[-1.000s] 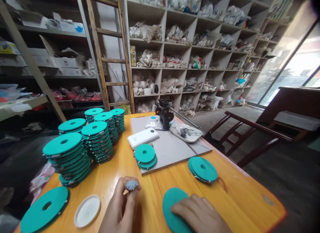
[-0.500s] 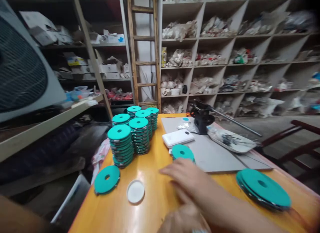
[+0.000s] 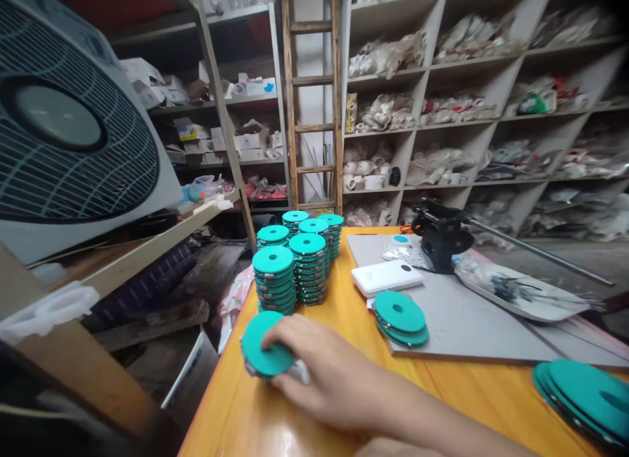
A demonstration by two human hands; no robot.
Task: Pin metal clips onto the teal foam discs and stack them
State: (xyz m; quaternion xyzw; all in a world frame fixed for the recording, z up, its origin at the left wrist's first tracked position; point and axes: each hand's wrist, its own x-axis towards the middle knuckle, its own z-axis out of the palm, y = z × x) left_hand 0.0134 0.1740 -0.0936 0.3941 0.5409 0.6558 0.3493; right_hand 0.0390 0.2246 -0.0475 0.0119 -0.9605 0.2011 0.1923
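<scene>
My right hand (image 3: 319,372) reaches in from the right. Its fingers curl over a flat teal disc (image 3: 263,342) near the table's left edge, with the fingertips at the centre hole and the thumb by the near rim. A pale sliver of a round white lid (image 3: 299,370) shows beneath the hand. Just behind stand several stacks of the same teal discs (image 3: 273,260), their edges dark and beaded. Of my left hand, only a blurred strip of skin (image 3: 393,448) seems to show at the bottom edge, its fingers hidden.
A low teal pile (image 3: 400,316) overlaps the grey board (image 3: 462,332); another pile (image 3: 590,398) lies at the right. On the board are a white power bank (image 3: 386,277), a black lever tool (image 3: 439,237) and a white tray (image 3: 531,300). A box fan (image 3: 73,116) stands left.
My right hand has moved left from the pile by the board to the single disc and grips it. My left hand has dropped almost out of view. The view has turned left.
</scene>
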